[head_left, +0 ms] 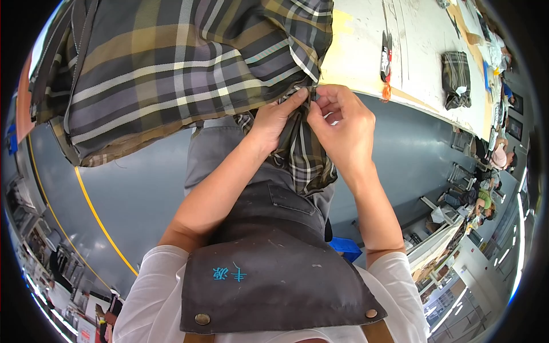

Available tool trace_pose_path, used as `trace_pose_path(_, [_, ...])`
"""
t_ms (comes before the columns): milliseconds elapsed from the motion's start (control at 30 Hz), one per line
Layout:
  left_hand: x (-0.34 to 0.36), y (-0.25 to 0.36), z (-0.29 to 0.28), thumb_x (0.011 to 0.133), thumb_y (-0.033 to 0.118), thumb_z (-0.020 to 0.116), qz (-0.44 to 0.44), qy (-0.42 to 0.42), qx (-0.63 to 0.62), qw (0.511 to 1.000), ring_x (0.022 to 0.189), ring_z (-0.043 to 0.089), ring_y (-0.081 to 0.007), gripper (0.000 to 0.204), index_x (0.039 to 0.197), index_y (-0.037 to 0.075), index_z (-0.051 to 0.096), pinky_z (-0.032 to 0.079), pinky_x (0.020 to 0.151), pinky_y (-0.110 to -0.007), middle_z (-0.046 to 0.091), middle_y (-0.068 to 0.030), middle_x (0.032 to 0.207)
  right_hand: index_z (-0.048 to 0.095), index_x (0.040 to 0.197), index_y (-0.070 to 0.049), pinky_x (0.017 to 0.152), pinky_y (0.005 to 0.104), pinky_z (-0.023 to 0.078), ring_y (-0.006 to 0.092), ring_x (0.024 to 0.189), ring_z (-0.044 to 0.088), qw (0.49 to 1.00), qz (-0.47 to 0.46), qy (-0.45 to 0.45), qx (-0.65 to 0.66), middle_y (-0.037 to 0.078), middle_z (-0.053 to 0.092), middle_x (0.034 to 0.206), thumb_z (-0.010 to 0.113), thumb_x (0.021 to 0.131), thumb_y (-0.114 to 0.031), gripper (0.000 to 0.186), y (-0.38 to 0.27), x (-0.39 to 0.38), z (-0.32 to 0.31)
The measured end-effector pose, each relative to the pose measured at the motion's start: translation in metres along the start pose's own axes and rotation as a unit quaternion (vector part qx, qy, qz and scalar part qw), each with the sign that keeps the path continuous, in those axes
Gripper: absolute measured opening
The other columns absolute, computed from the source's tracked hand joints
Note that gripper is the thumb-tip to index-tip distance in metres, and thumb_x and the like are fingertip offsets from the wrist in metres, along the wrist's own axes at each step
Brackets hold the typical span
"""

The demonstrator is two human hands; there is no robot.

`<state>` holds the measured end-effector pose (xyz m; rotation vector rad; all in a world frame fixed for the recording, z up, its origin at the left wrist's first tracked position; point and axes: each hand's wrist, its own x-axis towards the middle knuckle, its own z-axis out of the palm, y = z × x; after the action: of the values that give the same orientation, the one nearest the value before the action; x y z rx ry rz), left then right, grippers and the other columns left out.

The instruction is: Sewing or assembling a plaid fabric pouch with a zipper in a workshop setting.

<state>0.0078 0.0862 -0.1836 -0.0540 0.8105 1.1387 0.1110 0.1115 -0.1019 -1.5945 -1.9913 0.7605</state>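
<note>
A large plaid cloth piece in black, olive, grey and white lies over the table's near edge and hangs toward me. Its left side shows a dark strip like a zipper or binding. My left hand is closed on the cloth's near right corner, thumb on top. Close beside it, my right hand is bent in a pinch at the same corner, thumb and forefinger at the cloth's edge. Below both hands, a bunched plaid part hangs in front of my apron. The detail between the fingertips is too small to make out.
On the pale worktable lies a slim black and red tool with an orange end. Farther right rests a folded plaid piece. A blue bin stands on the floor to my right. Other people sit at benches at the far right.
</note>
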Motion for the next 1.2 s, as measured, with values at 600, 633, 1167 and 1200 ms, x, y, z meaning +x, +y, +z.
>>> trace_pose_path(600, [0.004, -0.004, -0.004, 0.079, 0.019, 0.068, 0.027, -0.012, 0.004, 1.0, 0.079, 0.058, -0.0103, 0.025, 0.097, 0.003, 0.061, 0.047, 0.071, -0.024, 0.062, -0.0028, 0.092, 0.058, 0.076, 0.001, 0.054, 0.0249, 0.048, 0.0133, 0.056, 0.058, 0.996, 0.081, 0.011, 0.044, 0.007, 0.06, 0.066, 0.064, 0.072, -0.004, 0.009, 0.005, -0.007, 0.008])
trace_pose_path(633, [0.005, -0.004, -0.004, 0.079, 0.019, 0.068, 0.027, -0.012, 0.003, 1.0, 0.079, 0.058, -0.0103, 0.025, 0.097, 0.003, 0.061, 0.047, 0.071, -0.024, 0.062, -0.0028, 0.092, 0.058, 0.078, 0.002, 0.054, 0.0253, 0.048, 0.0135, 0.057, 0.059, 0.997, 0.065, 0.009, 0.037, 0.008, 0.06, 0.067, 0.064, 0.072, -0.003, 0.009, 0.003, -0.008, 0.007])
trace_pose_path(1167, [-0.001, 0.001, -0.002, 0.082, 0.023, 0.065, 0.059, 0.0, 0.093, 0.994, 0.078, 0.057, -0.0074, 0.033, 0.102, -0.002, 0.055, 0.045, 0.069, -0.021, 0.062, -0.0057, 0.09, 0.062, 0.079, 0.002, 0.059, 0.0247, 0.049, 0.0127, 0.06, 0.061, 0.993, 0.086, -0.041, 0.072, 0.009, 0.064, 0.07, 0.063, 0.071, -0.004, 0.011, 0.004, 0.0, -0.006])
trace_pose_path(1200, [-0.001, 0.001, -0.002, 0.082, 0.023, 0.065, 0.066, -0.001, 0.096, 0.993, 0.077, 0.057, -0.0074, 0.034, 0.102, -0.002, 0.056, 0.045, 0.069, -0.021, 0.062, -0.0057, 0.09, 0.062, 0.079, 0.002, 0.059, 0.0247, 0.049, 0.0127, 0.06, 0.061, 0.993, 0.086, -0.041, 0.072, 0.009, 0.064, 0.07, 0.063, 0.071, -0.004, 0.011, 0.004, 0.0, -0.006])
